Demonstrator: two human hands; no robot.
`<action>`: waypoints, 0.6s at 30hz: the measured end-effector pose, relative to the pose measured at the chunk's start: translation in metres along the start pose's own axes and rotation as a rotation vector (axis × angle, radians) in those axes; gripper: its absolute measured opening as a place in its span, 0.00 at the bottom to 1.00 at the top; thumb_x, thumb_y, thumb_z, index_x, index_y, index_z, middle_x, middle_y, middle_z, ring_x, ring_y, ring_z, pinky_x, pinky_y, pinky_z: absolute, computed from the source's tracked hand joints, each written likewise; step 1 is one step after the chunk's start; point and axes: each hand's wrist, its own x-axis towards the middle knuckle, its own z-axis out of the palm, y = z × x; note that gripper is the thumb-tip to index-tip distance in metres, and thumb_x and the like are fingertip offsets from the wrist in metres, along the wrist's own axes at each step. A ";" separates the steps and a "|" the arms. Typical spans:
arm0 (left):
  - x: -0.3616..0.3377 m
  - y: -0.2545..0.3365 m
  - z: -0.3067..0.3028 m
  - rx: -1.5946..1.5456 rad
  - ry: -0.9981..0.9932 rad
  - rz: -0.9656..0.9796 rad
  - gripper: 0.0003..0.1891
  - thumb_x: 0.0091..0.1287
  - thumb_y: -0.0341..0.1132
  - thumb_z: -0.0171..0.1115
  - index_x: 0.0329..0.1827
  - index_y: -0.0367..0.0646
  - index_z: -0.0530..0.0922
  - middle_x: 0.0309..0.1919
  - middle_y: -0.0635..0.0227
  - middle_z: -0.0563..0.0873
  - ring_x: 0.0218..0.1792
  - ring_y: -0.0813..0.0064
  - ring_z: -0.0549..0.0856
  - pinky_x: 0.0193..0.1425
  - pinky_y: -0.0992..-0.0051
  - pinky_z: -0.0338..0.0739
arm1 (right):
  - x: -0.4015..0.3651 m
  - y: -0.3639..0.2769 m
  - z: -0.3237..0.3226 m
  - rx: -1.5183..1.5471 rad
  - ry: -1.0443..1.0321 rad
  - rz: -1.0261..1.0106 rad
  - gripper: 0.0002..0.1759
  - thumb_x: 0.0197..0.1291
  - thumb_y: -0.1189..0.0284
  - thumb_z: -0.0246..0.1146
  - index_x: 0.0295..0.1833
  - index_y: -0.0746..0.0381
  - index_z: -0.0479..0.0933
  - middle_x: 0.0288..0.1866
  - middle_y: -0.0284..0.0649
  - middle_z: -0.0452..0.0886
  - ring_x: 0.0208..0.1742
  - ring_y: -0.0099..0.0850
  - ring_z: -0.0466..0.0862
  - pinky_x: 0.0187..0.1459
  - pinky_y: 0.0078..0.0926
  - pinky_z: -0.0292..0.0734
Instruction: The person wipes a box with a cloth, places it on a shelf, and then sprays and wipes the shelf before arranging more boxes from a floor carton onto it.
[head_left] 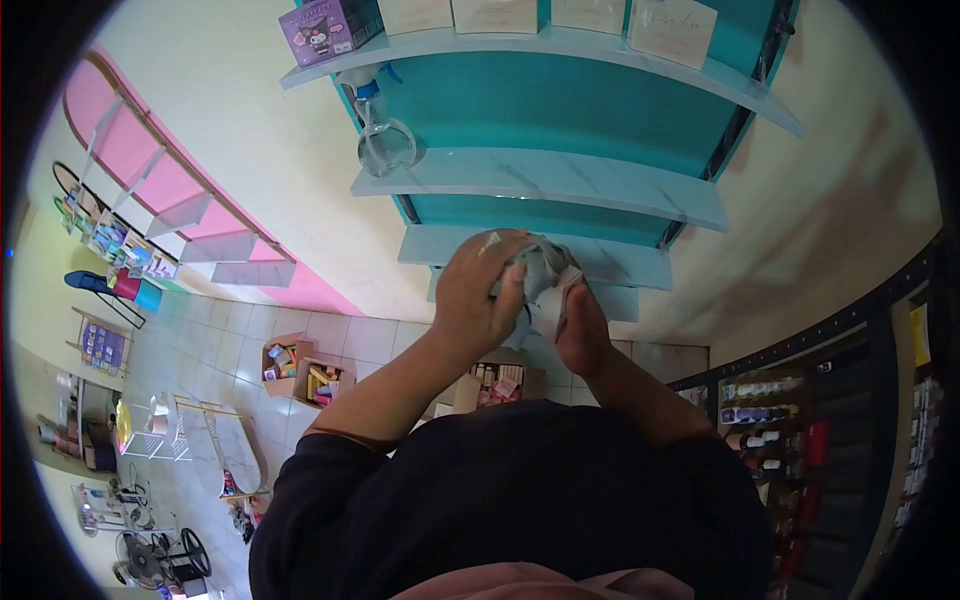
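The head view showed the left hand (485,285) and the right hand (582,330), both with fingers curled and gripping a grey cloth (543,265). This cloth was bunched between the two hands. Higher, a clear spray bottle (386,148) stood on a marbled shelf (560,178).

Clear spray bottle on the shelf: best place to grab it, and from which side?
Probably the narrow neck of the spray bottle, just below the blue collar, coming from the front. It stands upright; the round belly widening below should stop slipping, and the upper shelf likely crowds an approach from above.
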 end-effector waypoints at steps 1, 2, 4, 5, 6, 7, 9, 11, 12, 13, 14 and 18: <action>0.001 0.001 0.002 0.005 0.003 0.092 0.19 0.65 0.42 0.70 0.54 0.38 0.82 0.50 0.54 0.87 0.54 0.52 0.86 0.61 0.58 0.80 | 0.000 0.001 -0.002 -0.067 -0.028 -0.026 0.31 0.78 0.51 0.45 0.74 0.63 0.59 0.67 0.47 0.74 0.64 0.43 0.77 0.67 0.47 0.67; 0.000 0.004 0.003 0.009 0.005 0.184 0.19 0.65 0.41 0.70 0.53 0.39 0.82 0.48 0.58 0.87 0.56 0.54 0.85 0.60 0.59 0.80 | 0.000 0.003 -0.006 -0.135 -0.056 -0.051 0.29 0.79 0.55 0.44 0.73 0.64 0.60 0.66 0.49 0.74 0.64 0.41 0.77 0.67 0.43 0.68; 0.003 0.021 0.021 -0.018 -0.011 0.257 0.19 0.67 0.42 0.68 0.52 0.35 0.82 0.47 0.56 0.87 0.53 0.52 0.86 0.59 0.59 0.80 | -0.004 0.004 -0.042 -0.638 -0.171 -0.236 0.29 0.79 0.55 0.42 0.73 0.66 0.60 0.64 0.49 0.75 0.65 0.39 0.76 0.65 0.41 0.69; 0.002 0.026 0.022 -0.042 -0.042 0.336 0.20 0.70 0.43 0.65 0.52 0.32 0.82 0.46 0.54 0.87 0.51 0.50 0.87 0.58 0.59 0.81 | -0.007 0.009 -0.050 -1.130 -0.277 -0.429 0.30 0.79 0.56 0.41 0.72 0.68 0.60 0.62 0.48 0.75 0.65 0.36 0.76 0.64 0.38 0.70; 0.003 0.020 0.024 -0.072 -0.052 0.349 0.20 0.70 0.45 0.64 0.51 0.34 0.83 0.44 0.54 0.88 0.49 0.52 0.88 0.56 0.61 0.82 | -0.008 0.008 -0.049 -1.127 -0.282 -0.427 0.30 0.79 0.56 0.41 0.72 0.68 0.60 0.62 0.48 0.75 0.65 0.36 0.76 0.64 0.38 0.70; 0.004 0.014 0.022 -0.067 -0.046 0.346 0.20 0.70 0.45 0.64 0.51 0.34 0.83 0.44 0.54 0.88 0.49 0.52 0.88 0.56 0.61 0.82 | -0.007 0.007 -0.046 -1.062 -0.203 -0.462 0.31 0.79 0.54 0.42 0.72 0.69 0.61 0.63 0.48 0.75 0.66 0.35 0.75 0.64 0.37 0.70; 0.006 0.004 0.015 0.031 -0.112 0.256 0.18 0.69 0.45 0.65 0.49 0.38 0.85 0.43 0.56 0.89 0.47 0.56 0.88 0.52 0.64 0.83 | -0.009 0.007 -0.041 -0.991 -0.127 -0.495 0.32 0.79 0.52 0.43 0.71 0.70 0.62 0.63 0.47 0.75 0.67 0.34 0.74 0.64 0.36 0.70; -0.001 -0.015 0.009 0.145 -0.097 -0.011 0.13 0.65 0.40 0.69 0.46 0.41 0.87 0.41 0.58 0.90 0.41 0.56 0.88 0.46 0.64 0.82 | -0.016 0.004 -0.040 0.175 -0.064 0.091 0.34 0.77 0.50 0.49 0.71 0.68 0.63 0.66 0.48 0.74 0.68 0.35 0.74 0.67 0.37 0.68; 0.001 -0.023 0.005 0.176 -0.118 -0.193 0.12 0.67 0.40 0.68 0.44 0.40 0.87 0.39 0.57 0.90 0.38 0.56 0.89 0.43 0.65 0.83 | -0.014 0.000 -0.043 0.176 -0.065 0.089 0.34 0.77 0.50 0.49 0.71 0.68 0.63 0.66 0.48 0.74 0.68 0.35 0.74 0.67 0.37 0.68; 0.005 -0.027 0.007 0.097 0.015 -0.383 0.11 0.69 0.39 0.66 0.41 0.39 0.87 0.33 0.59 0.89 0.32 0.65 0.88 0.38 0.70 0.81 | -0.010 -0.005 -0.049 0.038 -0.080 0.046 0.35 0.75 0.49 0.51 0.71 0.68 0.63 0.66 0.48 0.73 0.68 0.35 0.74 0.68 0.37 0.67; 0.008 -0.037 0.003 -0.013 0.129 -0.548 0.12 0.70 0.39 0.66 0.42 0.38 0.87 0.32 0.60 0.88 0.31 0.69 0.86 0.36 0.72 0.80 | -0.007 -0.009 -0.053 -0.099 -0.094 0.002 0.37 0.74 0.47 0.53 0.72 0.68 0.63 0.67 0.48 0.73 0.68 0.34 0.73 0.68 0.36 0.66; 0.016 -0.017 -0.001 -0.187 0.389 -0.417 0.13 0.70 0.39 0.66 0.49 0.38 0.85 0.30 0.64 0.86 0.29 0.77 0.83 0.34 0.76 0.77 | 0.001 -0.010 -0.051 -0.277 -0.075 -0.055 0.38 0.73 0.47 0.54 0.72 0.69 0.62 0.66 0.47 0.73 0.67 0.32 0.73 0.68 0.35 0.66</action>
